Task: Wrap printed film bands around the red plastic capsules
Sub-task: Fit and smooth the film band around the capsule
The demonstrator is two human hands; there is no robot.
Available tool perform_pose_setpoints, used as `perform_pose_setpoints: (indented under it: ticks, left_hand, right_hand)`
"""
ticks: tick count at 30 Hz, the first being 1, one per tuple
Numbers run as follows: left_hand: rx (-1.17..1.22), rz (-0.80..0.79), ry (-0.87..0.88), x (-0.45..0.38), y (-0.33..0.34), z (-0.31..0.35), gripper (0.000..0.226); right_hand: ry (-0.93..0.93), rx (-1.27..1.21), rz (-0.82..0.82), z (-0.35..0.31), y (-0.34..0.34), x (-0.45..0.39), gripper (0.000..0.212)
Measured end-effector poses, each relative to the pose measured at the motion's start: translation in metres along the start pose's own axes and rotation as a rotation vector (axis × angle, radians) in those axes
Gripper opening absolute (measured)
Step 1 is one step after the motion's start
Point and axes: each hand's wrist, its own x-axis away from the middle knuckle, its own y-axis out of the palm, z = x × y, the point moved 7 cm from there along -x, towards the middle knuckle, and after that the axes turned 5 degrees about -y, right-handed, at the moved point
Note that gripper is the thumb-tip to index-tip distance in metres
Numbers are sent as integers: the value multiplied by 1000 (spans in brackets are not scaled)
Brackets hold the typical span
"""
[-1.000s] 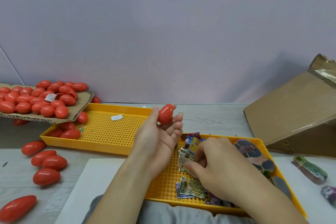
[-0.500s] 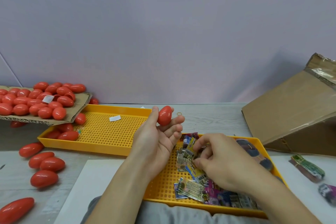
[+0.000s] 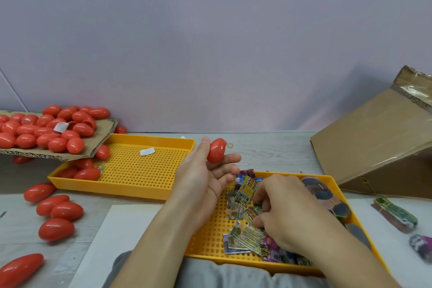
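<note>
Now the right hand (image 3: 285,213) is picking through the printed film bands (image 3: 245,236) in the near yellow tray (image 3: 336,184), fingers curling onto one — better to be teasing a single band free than dragging a clump. Meanwhile the left hand (image 3: 205,175) is pinching a red capsule (image 3: 216,150) between thumb and fingertips above the tabletop (image 3: 268,149) — glossy, egg-shaped, bare of any band.

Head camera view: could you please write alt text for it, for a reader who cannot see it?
A person's left hand holds up a red capsule while the right hand picks among printed film bands in a yellow tray. More red capsules lie loose to the left.
</note>
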Motion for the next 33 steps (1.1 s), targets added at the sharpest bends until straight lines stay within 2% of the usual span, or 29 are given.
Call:
perform_pose_setpoints:
  ticks: [4, 8, 12, 16, 19, 21, 23, 25, 29, 33]
  left_hand:
    - [-24, -5, 9, 0, 0, 0, 40]
    - [-36, -13, 6, 2, 2, 1, 39]
    - [-26, -19, 14, 1, 2, 2, 36]
    - [-43, -62, 36, 1, 3, 3, 17]
    - [-166, -107, 27, 1, 6, -1, 14]
    - [-353, -181, 32, 3, 12, -6, 13]
    - [-560, -282, 57, 8, 20, -11, 23]
    - [-677, -318, 117, 11, 23, -12, 31]
    - [-689, -254, 212, 9, 18, -5, 14]
    - [-630, -311, 218, 10, 21, -4, 13]
  right_hand:
    - [-30, -17, 34, 2, -4, -3, 4]
    - [-104, -100, 11, 4, -1, -4, 12]
    - [-167, -454, 96, 9, -11, -9, 22]
    - [-98, -885, 136, 24, -19, -11, 42]
    - [-59, -1086, 215, 31, -23, -14, 35]
    - [-52, -1123, 272, 33, -25, -14, 28]
    - [-91, -1101, 282, 31, -26, -13, 27]
    - [-131, -1073, 275, 27, -26, -12, 27]
    - [-145, -1028, 303, 24, -27, -11, 19]
    - [-142, -1022, 328, 24, -28, -11, 7]
